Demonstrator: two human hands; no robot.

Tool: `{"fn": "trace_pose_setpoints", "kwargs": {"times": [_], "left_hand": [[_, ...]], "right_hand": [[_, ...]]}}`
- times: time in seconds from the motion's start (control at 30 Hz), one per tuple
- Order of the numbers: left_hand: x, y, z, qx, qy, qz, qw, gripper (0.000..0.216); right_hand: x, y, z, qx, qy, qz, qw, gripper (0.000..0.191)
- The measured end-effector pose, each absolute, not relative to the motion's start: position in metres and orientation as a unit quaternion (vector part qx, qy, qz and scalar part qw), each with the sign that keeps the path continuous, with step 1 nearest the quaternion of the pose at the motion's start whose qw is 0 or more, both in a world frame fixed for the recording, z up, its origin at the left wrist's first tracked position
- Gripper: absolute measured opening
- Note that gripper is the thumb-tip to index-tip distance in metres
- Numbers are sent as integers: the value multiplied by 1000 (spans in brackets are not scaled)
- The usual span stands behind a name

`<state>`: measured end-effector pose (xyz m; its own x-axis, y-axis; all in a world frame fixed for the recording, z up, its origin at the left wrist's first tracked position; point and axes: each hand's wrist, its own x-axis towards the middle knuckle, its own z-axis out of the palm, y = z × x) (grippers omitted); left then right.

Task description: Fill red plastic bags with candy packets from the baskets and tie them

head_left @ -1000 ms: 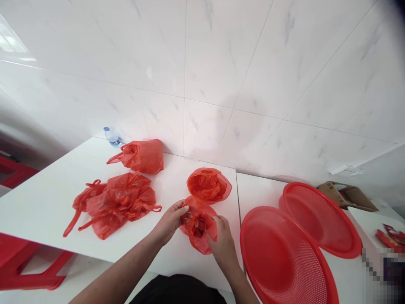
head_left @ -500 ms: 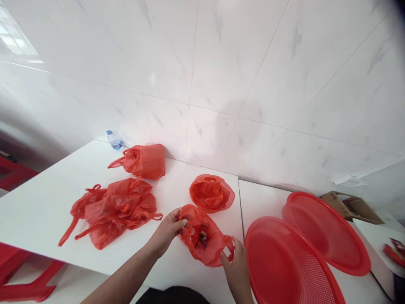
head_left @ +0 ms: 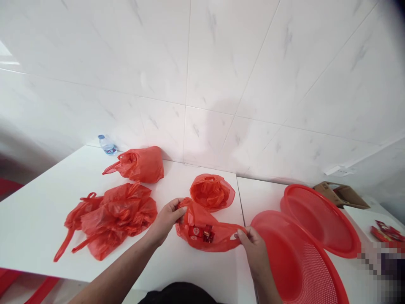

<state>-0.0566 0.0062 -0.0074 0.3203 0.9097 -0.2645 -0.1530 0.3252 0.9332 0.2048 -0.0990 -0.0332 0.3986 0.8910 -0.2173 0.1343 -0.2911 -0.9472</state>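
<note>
Both hands, left hand (head_left: 165,218) and right hand (head_left: 253,245), are pinching opposite edges of a red bag (head_left: 202,228) over the white table (head_left: 38,211) beside a tiled wall (head_left: 221,63); since earlier they are stretching it wider.
</note>
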Motion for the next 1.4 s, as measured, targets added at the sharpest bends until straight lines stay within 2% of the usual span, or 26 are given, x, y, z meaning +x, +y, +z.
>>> {"fn": "trace_pose_setpoints", "kwargs": {"times": [0.1,0.33,0.47,0.57,0.67,0.77,0.87,1.0,1.07,1.13,1.23,1.4], "left_hand": [[-53,4,6,415,435,422,679,36],[-45,-15,-14,422,489,433,628,53],[-49,-18,-21,492,506,413,576,48],[-49,-17,-15,553,521,400,512,46],[-46,-18,-7,590,540,376,468,45],[-44,-20,-2,610,553,345,451,40],[-44,-18,2,651,563,305,408,32],[-42,-13,16,739,571,234,271,22],[-39,-13,26,777,550,218,216,23],[-34,-14,35,805,517,225,186,25],[-27,-15,39,815,490,245,189,23],[-21,-12,28,801,495,228,250,22]], "right_hand": [[204,-92,-9,-642,-402,439,482,28],[206,-84,-12,-625,-428,467,455,27],[205,-80,9,-578,-464,498,450,26],[205,-72,22,-615,-474,470,420,24],[206,-67,30,-603,-481,463,438,25],[208,-66,31,-544,-507,503,440,26],[212,-64,19,-598,-505,462,417,27],[226,-66,0,-696,-441,328,461,24],[232,-69,-3,-697,-416,320,489,24],[235,-71,-3,-665,-398,361,518,24],[234,-68,-7,-602,-384,429,553,22],[230,-56,-23,-587,-350,479,552,21]]}}
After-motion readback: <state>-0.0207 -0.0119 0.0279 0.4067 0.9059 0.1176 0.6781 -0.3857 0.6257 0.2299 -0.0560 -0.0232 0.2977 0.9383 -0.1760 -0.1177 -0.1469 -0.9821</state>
